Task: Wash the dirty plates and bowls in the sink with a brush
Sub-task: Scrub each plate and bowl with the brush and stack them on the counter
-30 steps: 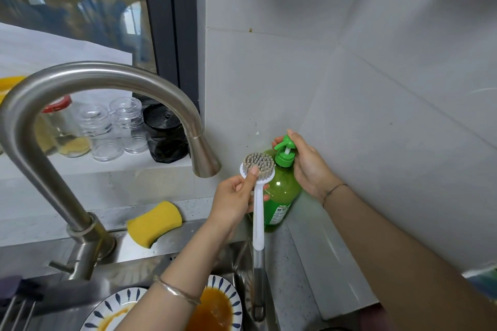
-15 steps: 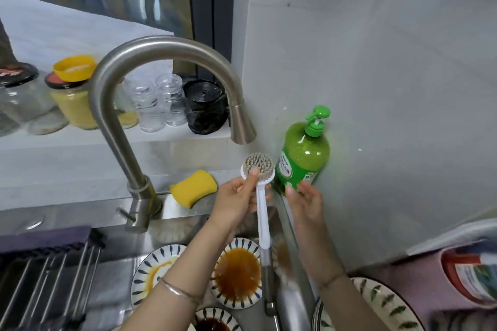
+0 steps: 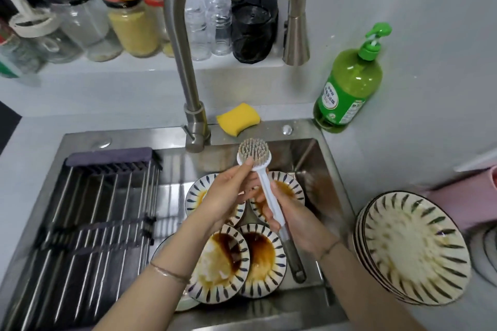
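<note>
- As I look down from the head view, my left hand (image 3: pixel 228 196) pinches the white long-handled dish brush (image 3: pixel 265 191) just under its bristles, and my right hand (image 3: pixel 295 220) curls round the handle.
- The brush is held above the steel sink (image 3: pixel 331 158), over brown-stained, blue-striped ceramic bowls (image 3: pixel 258 252).
- Stacked striped plates (image 3: pixel 414 247) sit on the counter beside the sink.

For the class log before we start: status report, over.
Left hand and right hand grip brush above sink. Dirty plates below, unwashed. Nothing blocking.
</note>
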`<move>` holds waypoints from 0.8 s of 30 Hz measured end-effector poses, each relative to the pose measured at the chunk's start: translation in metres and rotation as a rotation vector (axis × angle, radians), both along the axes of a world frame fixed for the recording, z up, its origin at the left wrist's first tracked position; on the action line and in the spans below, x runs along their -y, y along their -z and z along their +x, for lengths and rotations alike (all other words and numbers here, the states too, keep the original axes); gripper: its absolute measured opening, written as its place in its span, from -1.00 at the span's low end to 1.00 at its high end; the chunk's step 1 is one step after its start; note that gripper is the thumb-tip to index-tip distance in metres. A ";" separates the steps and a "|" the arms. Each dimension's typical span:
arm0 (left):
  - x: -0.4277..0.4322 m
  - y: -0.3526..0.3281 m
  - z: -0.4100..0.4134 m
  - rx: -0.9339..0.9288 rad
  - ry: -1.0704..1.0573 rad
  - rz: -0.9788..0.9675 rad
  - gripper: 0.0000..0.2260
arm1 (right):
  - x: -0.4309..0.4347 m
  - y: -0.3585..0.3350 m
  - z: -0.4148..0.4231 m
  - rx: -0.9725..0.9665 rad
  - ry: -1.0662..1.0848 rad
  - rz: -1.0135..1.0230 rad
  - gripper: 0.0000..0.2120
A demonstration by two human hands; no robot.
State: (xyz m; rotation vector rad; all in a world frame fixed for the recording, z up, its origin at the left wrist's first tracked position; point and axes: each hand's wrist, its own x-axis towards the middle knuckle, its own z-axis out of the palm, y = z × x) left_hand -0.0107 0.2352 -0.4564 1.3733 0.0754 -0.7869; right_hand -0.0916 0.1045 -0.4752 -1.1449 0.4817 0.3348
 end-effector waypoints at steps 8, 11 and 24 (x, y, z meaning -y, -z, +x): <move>-0.100 0.090 -0.014 0.083 0.091 0.476 -0.41 | -0.014 0.022 -0.017 -0.043 -0.063 -0.070 -0.57; -0.124 0.127 -0.025 0.042 0.157 0.601 -0.34 | -0.017 0.031 -0.021 -0.042 -0.103 -0.113 -0.55; -0.148 0.226 -0.033 -0.060 0.185 0.722 -0.63 | -0.032 0.048 -0.028 -0.051 -0.123 -0.062 -0.53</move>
